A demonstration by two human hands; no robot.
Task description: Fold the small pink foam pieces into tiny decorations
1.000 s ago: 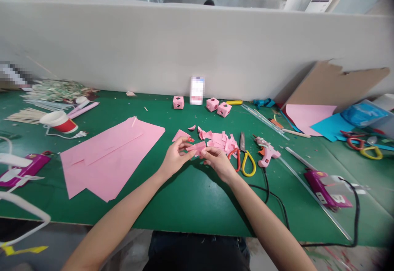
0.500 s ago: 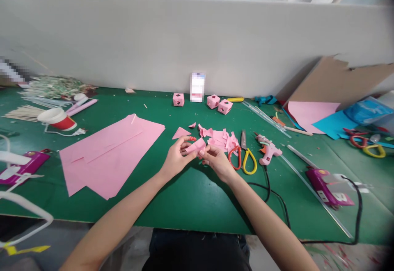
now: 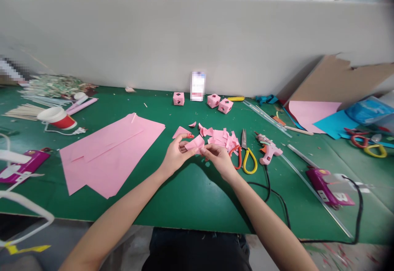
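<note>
A small folded piece of pink paper is held up over the table between my two hands. My left hand is closed on its left side, thumb in front and fingers behind; something red and patterned wraps one fingertip. My right hand pinches the paper's right edge between thumb and fingers. Just behind the hands lie a pink paper triangle and a heap of pink paper scraps. Scissors with a red and a yellow handle rest right of my right hand, beside a pink glue gun.
Large pink sheets cover the left of the green table. Pink paper cubes stand at the back near a phone. A paper cup lies tipped at left. Purple power strips and a black cable are at right.
The folded pink paper has turned slightly and shifted a little to the left in my fingers. My right fingers have moved slightly at its edge. The things on the table stay put.
</note>
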